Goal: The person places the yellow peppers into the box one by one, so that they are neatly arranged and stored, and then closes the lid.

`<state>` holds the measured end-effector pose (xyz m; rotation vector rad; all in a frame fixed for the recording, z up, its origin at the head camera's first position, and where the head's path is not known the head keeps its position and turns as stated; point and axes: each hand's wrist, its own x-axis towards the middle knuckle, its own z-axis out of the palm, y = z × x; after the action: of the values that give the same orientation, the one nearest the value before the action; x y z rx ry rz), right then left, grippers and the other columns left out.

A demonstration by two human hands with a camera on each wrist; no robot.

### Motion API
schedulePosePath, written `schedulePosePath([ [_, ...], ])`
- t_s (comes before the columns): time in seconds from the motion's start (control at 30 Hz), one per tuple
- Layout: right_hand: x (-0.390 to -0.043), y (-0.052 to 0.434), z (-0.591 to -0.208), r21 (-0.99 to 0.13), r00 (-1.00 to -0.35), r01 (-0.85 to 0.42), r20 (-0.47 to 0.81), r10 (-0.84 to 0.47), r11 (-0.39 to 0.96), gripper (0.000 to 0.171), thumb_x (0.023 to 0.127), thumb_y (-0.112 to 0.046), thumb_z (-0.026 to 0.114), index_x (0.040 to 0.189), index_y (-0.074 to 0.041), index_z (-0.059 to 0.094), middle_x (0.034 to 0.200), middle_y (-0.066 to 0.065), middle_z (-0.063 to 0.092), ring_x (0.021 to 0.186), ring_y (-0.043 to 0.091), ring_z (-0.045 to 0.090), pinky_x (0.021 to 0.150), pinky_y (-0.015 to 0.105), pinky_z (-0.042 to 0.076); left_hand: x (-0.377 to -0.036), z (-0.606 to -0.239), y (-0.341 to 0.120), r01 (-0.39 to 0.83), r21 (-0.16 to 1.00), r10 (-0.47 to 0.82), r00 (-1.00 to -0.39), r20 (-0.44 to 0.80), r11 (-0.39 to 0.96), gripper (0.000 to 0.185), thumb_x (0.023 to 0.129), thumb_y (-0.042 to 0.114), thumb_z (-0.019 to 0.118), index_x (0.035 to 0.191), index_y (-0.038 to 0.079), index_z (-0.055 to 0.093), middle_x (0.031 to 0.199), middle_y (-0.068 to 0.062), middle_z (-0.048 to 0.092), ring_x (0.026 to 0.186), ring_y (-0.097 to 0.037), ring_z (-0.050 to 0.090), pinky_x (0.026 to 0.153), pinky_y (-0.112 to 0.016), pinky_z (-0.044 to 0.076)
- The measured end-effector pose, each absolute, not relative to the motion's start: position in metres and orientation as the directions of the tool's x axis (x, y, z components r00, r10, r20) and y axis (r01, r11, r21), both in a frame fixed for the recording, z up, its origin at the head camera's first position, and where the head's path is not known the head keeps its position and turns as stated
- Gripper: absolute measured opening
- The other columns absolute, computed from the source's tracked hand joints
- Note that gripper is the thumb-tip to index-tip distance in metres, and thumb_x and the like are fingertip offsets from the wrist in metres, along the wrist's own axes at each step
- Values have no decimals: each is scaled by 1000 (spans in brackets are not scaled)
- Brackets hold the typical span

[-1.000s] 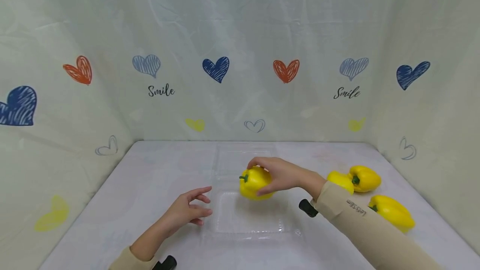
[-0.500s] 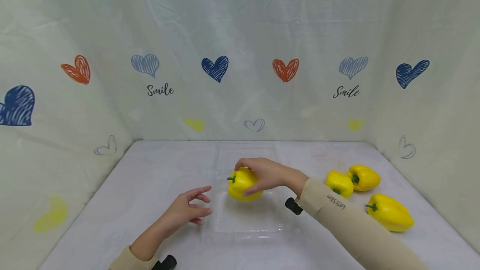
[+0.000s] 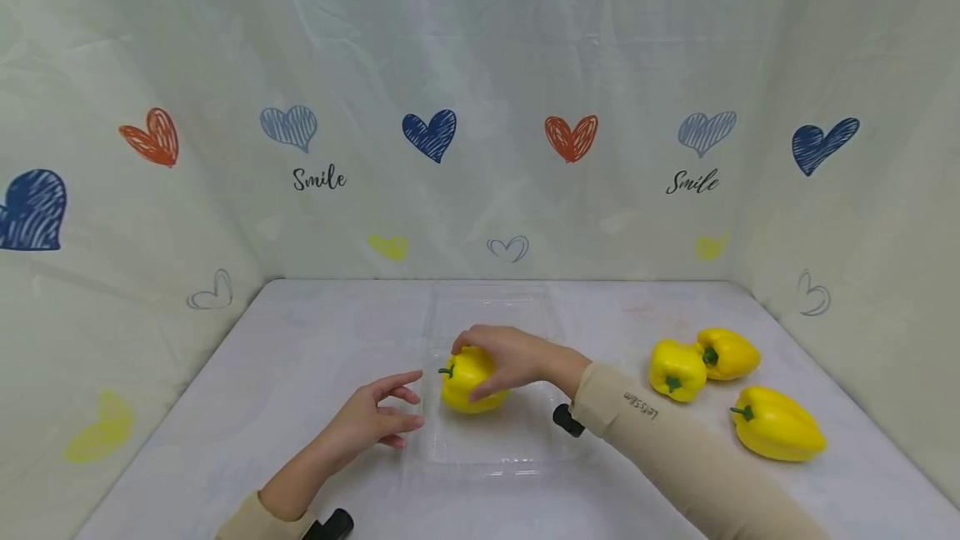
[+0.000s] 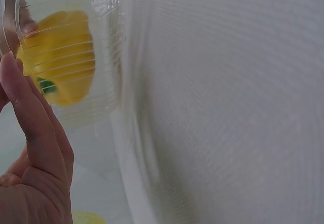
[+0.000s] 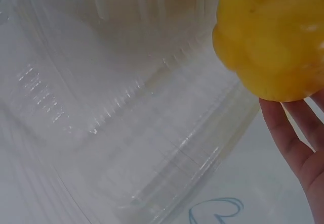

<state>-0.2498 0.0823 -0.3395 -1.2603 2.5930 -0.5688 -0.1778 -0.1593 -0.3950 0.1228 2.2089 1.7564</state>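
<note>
Right hand [image 3: 513, 357] grips 1 yellow pepper [image 3: 465, 380] from above, fingers curled over it, low over the clear plastic tray [image 3: 502, 440]. Left hand [image 3: 375, 419] rests relaxed, holding nothing, just beside the tray's left edge, seemingly to steady it. 3 spare peppers [image 3: 701, 361] lie well apart.

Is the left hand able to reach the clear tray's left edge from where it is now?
Probably yes. The left hand hovers open just beside the clear tray, with only bare table between them. The right hand holds the yellow pepper further in.
</note>
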Motion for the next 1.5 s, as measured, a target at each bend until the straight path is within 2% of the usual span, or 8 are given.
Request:
schedulePosePath([
  [0.27,-250,76,-348,-377,-600,-741,1,-800,555,53,74,-32,78,120,-18,56,113,-5,57,101,14,48,93,30,42,-178,-396,-160,-116,966,282,-942,-180,230,69,80,11,74,140,4,40,110,-11,50,71,-21,58,63,-34,56],
  [0.6,-248,70,-354,-364,-633,-715,-26,-774,597,54,74,-35,78,122,-20,56,115,-4,52,104,13,48,96,30,41,-178,-396,-159,-111,965,280,-944,-177,238,69,80,12,74,140,4,40,110,-11,51,70,-21,57,64,-34,56],
  [0.73,-248,73,-352,-375,-624,-713,-44,-780,592,57,74,-32,79,124,-19,55,119,-3,51,107,14,48,98,30,40,-178,-396,-159,-113,964,278,-943,-180,241,69,80,13,74,140,4,40,109,-10,51,70,-21,58,64,-34,56],
  [0.97,-246,83,-343,-429,-606,-712,-26,-795,556,63,73,-30,80,129,-15,53,125,3,50,116,22,46,102,36,37,-179,-396,-159,-106,966,285,-943,-173,235,70,80,12,74,140,3,39,110,-11,50,71,-21,58,63,-35,56],
  [1.2,-242,94,-333,-435,-578,-742,31,-815,510,58,75,-28,79,126,-13,55,121,4,54,115,24,47,100,37,38,-179,-396,-159,-117,965,274,-945,-181,234,70,79,11,74,140,3,40,110,-11,50,71,-20,58,63,-35,56],
  [1.5,-237,113,-323,-442,-605,-734,77,-793,517,52,77,-23,77,124,-11,57,121,0,56,112,21,49,96,39,41,-177,-395,-158,-119,964,255,-950,-180,237,70,79,10,75,139,3,41,110,-13,50,69,-20,57,62,-34,56],
])
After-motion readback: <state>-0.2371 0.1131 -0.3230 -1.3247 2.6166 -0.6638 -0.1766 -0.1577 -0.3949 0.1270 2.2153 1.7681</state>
